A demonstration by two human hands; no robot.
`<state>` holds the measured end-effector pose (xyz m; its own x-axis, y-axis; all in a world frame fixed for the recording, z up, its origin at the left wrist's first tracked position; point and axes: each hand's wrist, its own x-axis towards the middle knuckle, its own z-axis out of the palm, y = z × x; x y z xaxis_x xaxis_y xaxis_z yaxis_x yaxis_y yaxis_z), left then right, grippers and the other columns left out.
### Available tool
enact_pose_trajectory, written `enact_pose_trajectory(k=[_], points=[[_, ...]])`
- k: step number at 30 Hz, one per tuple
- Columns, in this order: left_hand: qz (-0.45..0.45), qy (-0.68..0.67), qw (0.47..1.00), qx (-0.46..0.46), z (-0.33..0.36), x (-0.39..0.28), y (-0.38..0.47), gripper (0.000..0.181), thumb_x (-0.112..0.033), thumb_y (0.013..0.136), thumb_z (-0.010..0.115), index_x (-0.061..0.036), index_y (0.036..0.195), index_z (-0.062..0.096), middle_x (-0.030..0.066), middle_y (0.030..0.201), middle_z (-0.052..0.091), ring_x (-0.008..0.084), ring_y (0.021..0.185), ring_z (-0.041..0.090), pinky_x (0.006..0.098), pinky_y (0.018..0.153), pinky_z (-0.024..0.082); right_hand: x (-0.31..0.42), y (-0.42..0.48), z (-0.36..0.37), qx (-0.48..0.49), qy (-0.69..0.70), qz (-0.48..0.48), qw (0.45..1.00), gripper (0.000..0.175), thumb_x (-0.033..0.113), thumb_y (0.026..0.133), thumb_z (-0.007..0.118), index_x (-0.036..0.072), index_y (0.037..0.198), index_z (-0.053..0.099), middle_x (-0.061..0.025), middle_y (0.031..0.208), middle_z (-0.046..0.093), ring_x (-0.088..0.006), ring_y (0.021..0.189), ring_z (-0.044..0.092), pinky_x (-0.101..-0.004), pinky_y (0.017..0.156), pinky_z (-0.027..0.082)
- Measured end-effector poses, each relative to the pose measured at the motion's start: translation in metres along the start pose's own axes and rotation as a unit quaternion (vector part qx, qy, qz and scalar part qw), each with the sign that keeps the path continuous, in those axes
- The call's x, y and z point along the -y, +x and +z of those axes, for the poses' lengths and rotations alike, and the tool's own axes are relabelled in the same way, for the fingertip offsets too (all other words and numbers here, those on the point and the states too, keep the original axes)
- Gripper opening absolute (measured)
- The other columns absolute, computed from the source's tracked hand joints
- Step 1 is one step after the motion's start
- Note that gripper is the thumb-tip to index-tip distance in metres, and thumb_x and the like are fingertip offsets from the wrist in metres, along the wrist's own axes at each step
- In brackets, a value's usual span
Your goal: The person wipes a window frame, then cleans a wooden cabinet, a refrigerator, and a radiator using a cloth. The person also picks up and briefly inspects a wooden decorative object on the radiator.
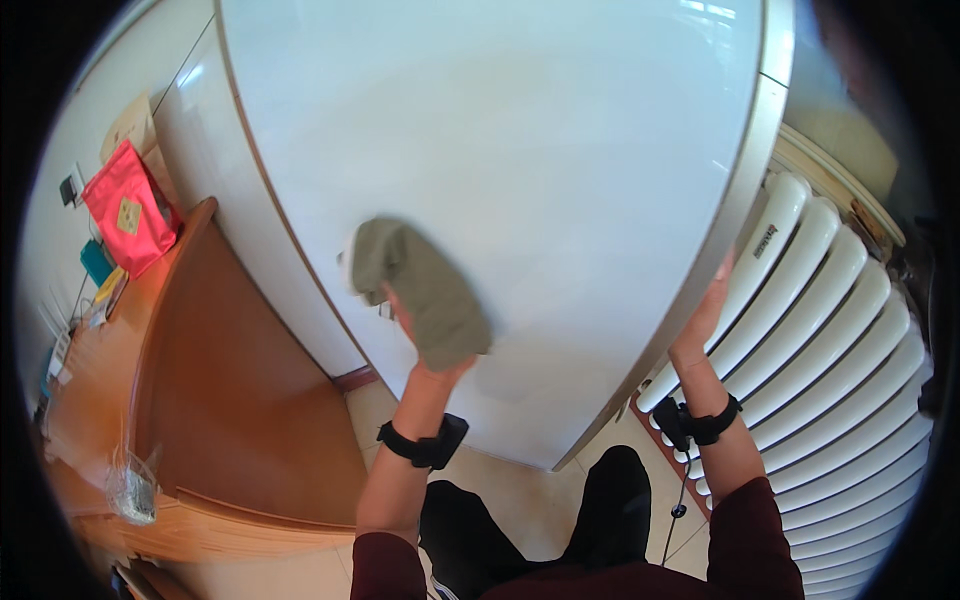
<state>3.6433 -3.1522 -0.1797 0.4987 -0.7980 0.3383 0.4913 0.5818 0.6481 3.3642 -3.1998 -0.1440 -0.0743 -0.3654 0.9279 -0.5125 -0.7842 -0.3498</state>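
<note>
My left hand (442, 367) holds a folded grey-green cloth (442, 300) against the glossy face of a white door panel (540, 172). The cloth is blurred and covers most of the fingers. At the panel's right side, my right hand (701, 319) grips the metal-coloured edge (709, 232). Its fingers are partly hidden behind that edge. A black strap with a small device sits on each wrist, and a cable hangs from the right one.
A white column radiator (817, 315) stands close to my right arm. To the left is a brown wooden desk (247, 390) with a red pouch (135, 214) and a clear-wrapped item (136, 495) on it. My feet stand on a tiled floor (502, 487) below the panel.
</note>
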Motion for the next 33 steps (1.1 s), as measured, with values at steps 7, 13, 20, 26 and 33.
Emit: enact_pose_trajectory(k=[7, 13, 20, 26, 33], points=[[0.403, 0.434, 0.779, 0.207, 0.105, 0.015, -0.051, 0.033, -0.036, 0.089, 0.060, -0.0153, 0.115, 0.062, 0.0036, 0.110, 0.063, 0.0250, 0.099, 0.061, 0.0413, 0.087, 0.049, 0.019, 0.010, 0.003, -0.008, 0.127, 0.042, 0.991, 0.074, 0.054, 0.100, 0.033, -0.001, 0.149, 0.027, -0.0132, 0.149, 0.035, -0.0233, 0.135, 0.037, -0.0370, 0.112, 0.028], [0.406, 0.590, 0.629, 0.303, 0.094, 0.031, -0.078, 0.045, -0.040, 0.080, 0.068, -0.0171, 0.119, 0.065, 0.0049, 0.117, 0.064, 0.0297, 0.107, 0.059, 0.0458, 0.091, 0.045, 0.025, 0.009, 0.009, -0.007, 0.344, 0.129, 0.930, 0.083, 0.061, 0.097, 0.038, 0.001, 0.152, 0.023, -0.0110, 0.151, 0.031, -0.0207, 0.135, 0.037, -0.0365, 0.112, 0.029], [0.544, 0.611, 0.525, 0.235, 0.116, 0.011, -0.061, 0.039, -0.045, 0.083, 0.066, -0.0203, 0.112, 0.070, 0.0067, 0.120, 0.063, 0.0289, 0.111, 0.060, 0.0463, 0.094, 0.045, 0.016, 0.009, 0.003, -0.025, 0.121, 0.024, 0.992, 0.071, 0.051, 0.101, 0.027, 0.000, 0.149, 0.032, -0.0200, 0.149, 0.036, -0.0319, 0.138, 0.035, -0.0402, 0.114, 0.023], [0.654, 0.521, 0.528, 0.145, 0.226, -0.052, -0.011, 0.023, -0.033, 0.086, 0.064, -0.0137, 0.097, 0.066, 0.0053, 0.080, 0.060, 0.0278, 0.068, 0.059, 0.0412, 0.062, 0.047, -0.001, -0.014, 0.000, 0.064, 0.071, 0.158, 0.983, 0.042, 0.021, 0.097, 0.042, -0.003, 0.131, 0.051, -0.0233, 0.128, 0.055, -0.0419, 0.120, 0.049, -0.0410, 0.104, 0.037], [0.569, 0.587, 0.545, 0.188, 0.167, -0.019, -0.053, 0.023, -0.033, 0.086, 0.064, -0.0190, 0.103, 0.070, 0.0028, 0.105, 0.066, 0.0250, 0.099, 0.062, 0.0397, 0.087, 0.049, -0.017, -0.023, 0.009, 0.044, 0.183, 0.144, 0.972, 0.053, 0.030, 0.098, 0.043, -0.001, 0.141, 0.041, -0.0194, 0.144, 0.042, -0.0354, 0.132, 0.041, -0.0405, 0.111, 0.030]])
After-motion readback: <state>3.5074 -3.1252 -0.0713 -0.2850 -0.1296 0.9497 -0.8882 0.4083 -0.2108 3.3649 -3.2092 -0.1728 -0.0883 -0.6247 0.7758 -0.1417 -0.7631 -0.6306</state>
